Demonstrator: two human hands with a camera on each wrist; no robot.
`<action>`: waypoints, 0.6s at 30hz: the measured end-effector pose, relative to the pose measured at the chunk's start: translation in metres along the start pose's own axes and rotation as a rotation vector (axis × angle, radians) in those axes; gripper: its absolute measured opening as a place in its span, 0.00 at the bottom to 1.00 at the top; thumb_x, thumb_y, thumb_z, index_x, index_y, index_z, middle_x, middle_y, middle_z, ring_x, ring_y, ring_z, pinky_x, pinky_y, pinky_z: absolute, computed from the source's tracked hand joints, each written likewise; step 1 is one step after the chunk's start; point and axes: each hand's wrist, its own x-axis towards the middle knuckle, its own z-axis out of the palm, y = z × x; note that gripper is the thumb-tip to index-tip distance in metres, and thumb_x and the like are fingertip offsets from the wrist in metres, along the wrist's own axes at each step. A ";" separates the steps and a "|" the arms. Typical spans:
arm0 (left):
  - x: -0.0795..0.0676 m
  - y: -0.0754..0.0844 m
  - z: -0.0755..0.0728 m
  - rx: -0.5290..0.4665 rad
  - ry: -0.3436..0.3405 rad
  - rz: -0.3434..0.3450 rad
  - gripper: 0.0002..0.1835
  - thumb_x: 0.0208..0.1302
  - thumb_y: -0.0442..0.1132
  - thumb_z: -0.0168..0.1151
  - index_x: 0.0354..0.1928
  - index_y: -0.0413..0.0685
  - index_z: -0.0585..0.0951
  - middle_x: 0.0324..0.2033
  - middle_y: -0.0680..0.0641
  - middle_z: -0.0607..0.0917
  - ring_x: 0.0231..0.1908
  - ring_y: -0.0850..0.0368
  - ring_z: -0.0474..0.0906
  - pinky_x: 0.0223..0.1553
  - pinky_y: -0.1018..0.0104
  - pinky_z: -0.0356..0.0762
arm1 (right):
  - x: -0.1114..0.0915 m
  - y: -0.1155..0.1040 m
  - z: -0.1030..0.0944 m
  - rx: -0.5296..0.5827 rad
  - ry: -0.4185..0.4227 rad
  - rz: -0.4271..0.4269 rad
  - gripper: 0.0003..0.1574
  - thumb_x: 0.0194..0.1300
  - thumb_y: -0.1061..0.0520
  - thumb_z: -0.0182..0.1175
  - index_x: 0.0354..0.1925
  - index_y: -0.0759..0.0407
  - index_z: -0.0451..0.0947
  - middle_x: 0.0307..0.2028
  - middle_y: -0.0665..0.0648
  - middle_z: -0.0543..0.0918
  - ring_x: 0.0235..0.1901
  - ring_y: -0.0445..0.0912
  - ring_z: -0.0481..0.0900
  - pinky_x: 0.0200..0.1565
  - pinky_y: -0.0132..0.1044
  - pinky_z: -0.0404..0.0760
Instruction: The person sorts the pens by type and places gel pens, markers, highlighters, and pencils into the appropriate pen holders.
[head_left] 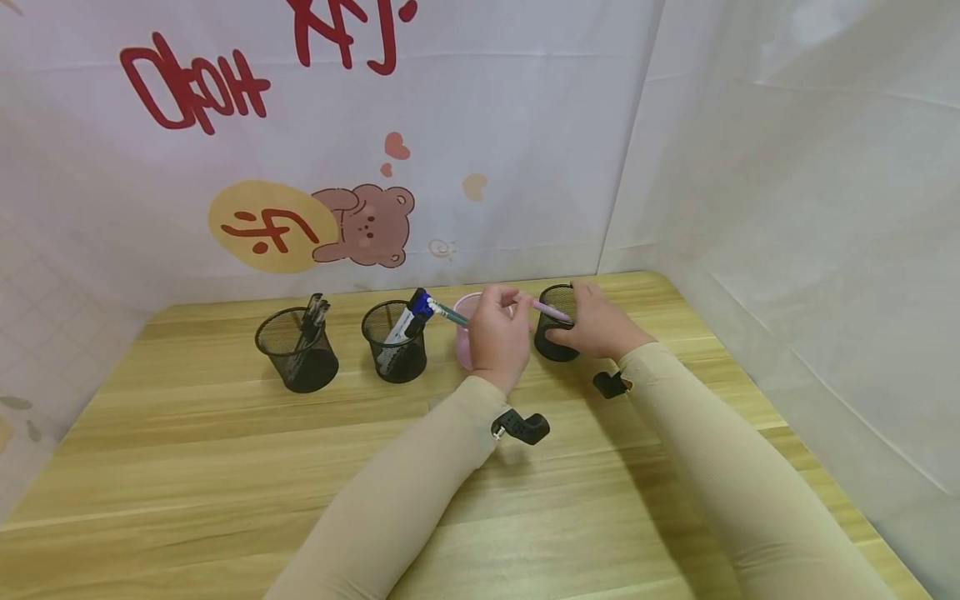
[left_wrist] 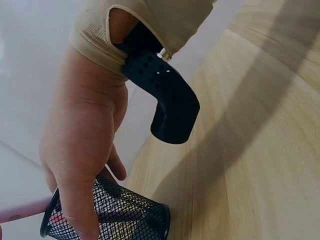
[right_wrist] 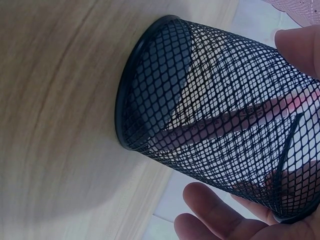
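My left hand [head_left: 501, 333] pinches a pink pen [head_left: 552, 311], which reaches over to a black mesh pen cup [head_left: 557, 340] at the right of the row. The pen's lower part [right_wrist: 215, 128] shows through the mesh in the right wrist view. Round that cup's side and rim, my right hand [head_left: 600, 323] holds on, thumb on one side and fingers on the other. The left wrist view also shows the right hand [left_wrist: 82, 145] on the mesh cup [left_wrist: 127, 212]. A pink cup [head_left: 462, 348] stands partly hidden behind my left hand.
A green pen [head_left: 452, 314] slants beside my left hand; its lower end is hidden. Further left, one black mesh cup [head_left: 401, 367] holds markers [head_left: 400, 325], and another [head_left: 311, 371] holds black pens [head_left: 315, 317]. A white printed curtain [head_left: 525, 167] hangs behind the wooden table [head_left: 225, 475].
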 end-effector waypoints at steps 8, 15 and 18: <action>-0.002 -0.001 0.000 0.054 -0.048 0.006 0.09 0.74 0.39 0.66 0.50 0.41 0.84 0.52 0.42 0.91 0.26 0.57 0.90 0.23 0.73 0.81 | -0.001 -0.002 -0.001 0.005 0.006 -0.004 0.69 0.64 0.38 0.70 0.80 0.73 0.44 0.74 0.77 0.61 0.66 0.71 0.74 0.70 0.65 0.73; -0.003 0.000 -0.002 0.053 -0.074 0.004 0.11 0.74 0.38 0.66 0.52 0.41 0.84 0.52 0.42 0.90 0.27 0.53 0.90 0.24 0.71 0.82 | -0.001 -0.002 -0.002 0.011 0.003 -0.004 0.69 0.64 0.37 0.69 0.80 0.73 0.45 0.75 0.77 0.60 0.68 0.71 0.73 0.70 0.65 0.73; -0.004 0.001 -0.005 0.061 -0.090 0.012 0.12 0.74 0.39 0.66 0.54 0.41 0.84 0.52 0.44 0.91 0.29 0.53 0.91 0.35 0.65 0.89 | -0.001 -0.002 -0.002 0.014 -0.003 -0.002 0.69 0.65 0.37 0.69 0.80 0.73 0.45 0.75 0.77 0.59 0.68 0.71 0.72 0.70 0.65 0.73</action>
